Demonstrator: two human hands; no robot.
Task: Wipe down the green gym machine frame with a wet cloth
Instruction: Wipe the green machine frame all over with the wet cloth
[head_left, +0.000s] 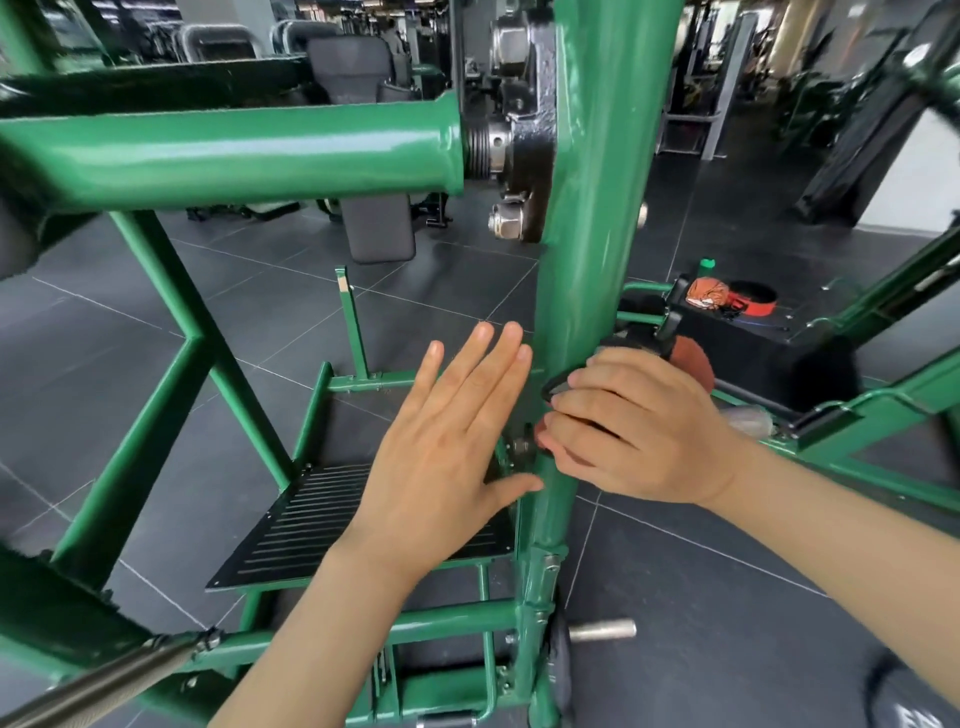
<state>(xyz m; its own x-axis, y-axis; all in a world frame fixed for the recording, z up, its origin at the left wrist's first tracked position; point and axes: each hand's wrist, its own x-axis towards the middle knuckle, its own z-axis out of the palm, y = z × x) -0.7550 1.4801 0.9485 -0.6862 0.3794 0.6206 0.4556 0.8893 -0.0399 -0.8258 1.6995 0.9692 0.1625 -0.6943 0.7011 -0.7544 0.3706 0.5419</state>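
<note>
The green machine frame (597, 208) fills the view: a thick upright post rises through the middle, and a horizontal tube (234, 156) joins it from the left at a black bolted bracket (519, 130). The right hand (631, 426) is pressed against the right side of the post at mid-height, its grip curled around a dark strap-like object (558, 383); a reddish-brown cloth (691, 358) shows just behind the knuckles, though I cannot tell whether the hand holds it. The left hand (447, 447) lies flat with fingers straight and together, its grip holding nothing, thumb tip touching the post. Below it sits a black ribbed footplate (311, 530). The dark tiled floor (182, 312) lies beneath, and an orange bundle (704, 296) rests on a black box to the right.
</note>
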